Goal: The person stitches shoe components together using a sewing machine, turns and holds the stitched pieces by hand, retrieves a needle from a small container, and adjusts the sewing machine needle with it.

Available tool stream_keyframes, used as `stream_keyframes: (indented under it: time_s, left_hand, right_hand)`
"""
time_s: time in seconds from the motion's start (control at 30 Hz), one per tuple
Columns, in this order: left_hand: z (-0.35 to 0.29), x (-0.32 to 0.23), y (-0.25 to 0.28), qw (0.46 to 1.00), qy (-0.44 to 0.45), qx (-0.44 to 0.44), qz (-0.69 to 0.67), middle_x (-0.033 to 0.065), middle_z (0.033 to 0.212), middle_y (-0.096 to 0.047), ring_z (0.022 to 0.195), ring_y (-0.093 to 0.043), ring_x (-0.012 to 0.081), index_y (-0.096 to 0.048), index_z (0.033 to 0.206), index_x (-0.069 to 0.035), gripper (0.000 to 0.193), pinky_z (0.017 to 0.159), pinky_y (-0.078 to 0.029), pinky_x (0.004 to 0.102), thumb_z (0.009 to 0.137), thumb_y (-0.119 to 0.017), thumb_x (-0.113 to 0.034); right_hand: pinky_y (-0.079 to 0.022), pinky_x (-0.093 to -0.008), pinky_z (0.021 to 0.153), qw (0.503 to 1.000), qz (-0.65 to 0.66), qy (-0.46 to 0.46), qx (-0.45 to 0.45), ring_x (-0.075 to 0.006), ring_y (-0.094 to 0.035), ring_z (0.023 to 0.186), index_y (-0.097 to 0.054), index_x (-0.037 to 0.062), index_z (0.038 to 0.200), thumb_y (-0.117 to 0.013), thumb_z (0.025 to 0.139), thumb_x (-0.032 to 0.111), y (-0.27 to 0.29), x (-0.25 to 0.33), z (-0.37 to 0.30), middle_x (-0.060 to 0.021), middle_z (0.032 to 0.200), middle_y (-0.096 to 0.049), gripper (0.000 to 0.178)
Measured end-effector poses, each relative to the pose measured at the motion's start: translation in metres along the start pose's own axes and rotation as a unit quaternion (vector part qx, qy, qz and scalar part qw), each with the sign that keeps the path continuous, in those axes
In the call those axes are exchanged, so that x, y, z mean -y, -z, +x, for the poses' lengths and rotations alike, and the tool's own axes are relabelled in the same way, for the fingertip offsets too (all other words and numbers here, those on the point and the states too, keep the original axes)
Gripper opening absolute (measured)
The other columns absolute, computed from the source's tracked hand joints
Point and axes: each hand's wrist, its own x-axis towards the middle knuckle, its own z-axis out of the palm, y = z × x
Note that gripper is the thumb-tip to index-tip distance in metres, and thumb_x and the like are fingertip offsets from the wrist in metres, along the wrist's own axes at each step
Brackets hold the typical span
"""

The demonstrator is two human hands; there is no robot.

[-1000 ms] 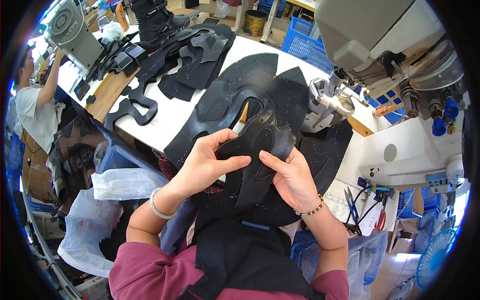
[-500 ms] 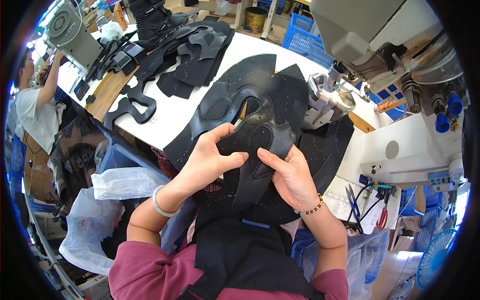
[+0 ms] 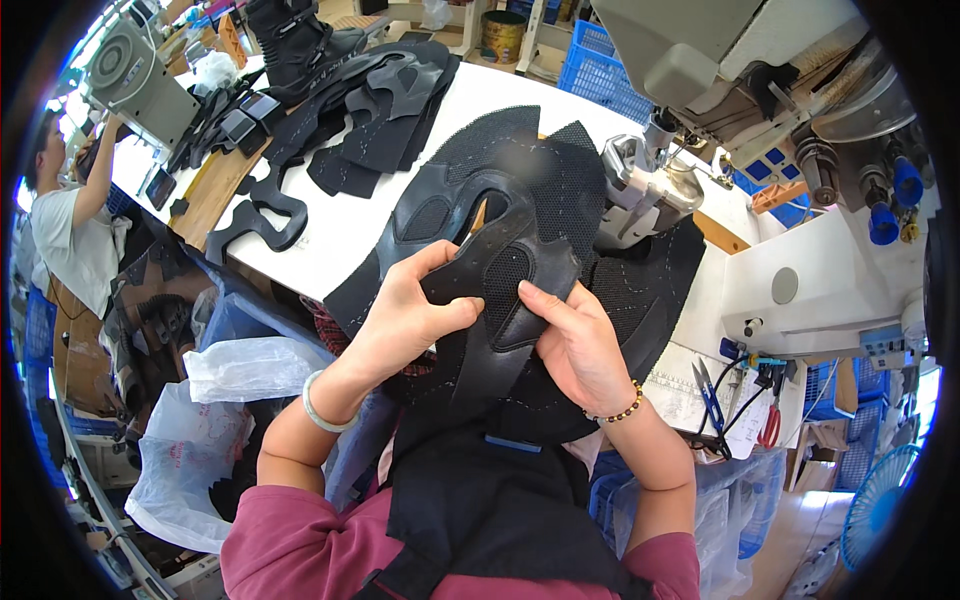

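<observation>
Both hands hold a black boot upper piece [image 3: 508,275], made of mesh with smooth leather-like overlays stitched or laid on it. My left hand [image 3: 412,312] pinches its left edge, thumb on top and fingers partly underneath. On the other edge my right hand [image 3: 578,345] grips it, thumb lying over the mesh window and fingers mostly hidden behind. Further black mesh panels [image 3: 565,185] with dashed white marks lie under and beyond it, draping toward my apron. Beside them on the right stands the metal working head of a sewing machine [image 3: 650,185].
Stacked black upper pieces [image 3: 385,115] and a black boot [image 3: 285,45] occupy the far left of the white table [image 3: 330,235]. Scissors [image 3: 708,395] lie at the right. Plastic bags [image 3: 190,450] hang at lower left; a blue fan [image 3: 880,510] stands lower right. A co-worker [image 3: 75,215] is at far left.
The view has shifted slightly. My hands and the boot upper piece sit a little further left, and my right thumb lies slightly differently on the piece. Both hands keep their hold.
</observation>
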Motion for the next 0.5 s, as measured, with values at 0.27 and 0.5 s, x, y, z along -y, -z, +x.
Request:
stream_keyframes:
  time_s: [0.27, 0.5]
  left_hand:
    - [-0.0008, 0.0026, -0.0008, 0.999, -0.028, -0.006, 0.029, 0.001, 0.075, -0.058, 0.068, -0.052, 0.0048, -0.055, 0.092, 0.002, 0.023, 0.061, -0.043, 0.0194, 0.071, -0.063, -0.004]
    - [0.0012, 0.0063, -0.0002, 0.999, 0.004, -0.003, -0.036, 0.002, 0.079, -0.059, 0.071, -0.054, 0.0056, -0.055, 0.093, 0.001, 0.022, 0.065, -0.044, 0.0199, 0.072, -0.061, -0.002]
  right_hand:
    - [-0.042, -0.0322, 0.093, 0.999, 0.046, 0.005, -0.013, -0.0166, -0.053, 0.106, -0.047, -0.0017, 0.12, -0.039, 0.097, 0.024, -0.0003, -0.0003, 0.001, -0.0093, 0.117, -0.055, 0.035]
    - [-0.042, -0.0321, 0.093, 0.999, 0.037, 0.016, -0.021, -0.0163, -0.053, 0.106, -0.047, -0.0014, 0.12, -0.04, 0.097, 0.025, -0.0002, -0.0005, 0.0011, -0.0094, 0.117, -0.055, 0.036]
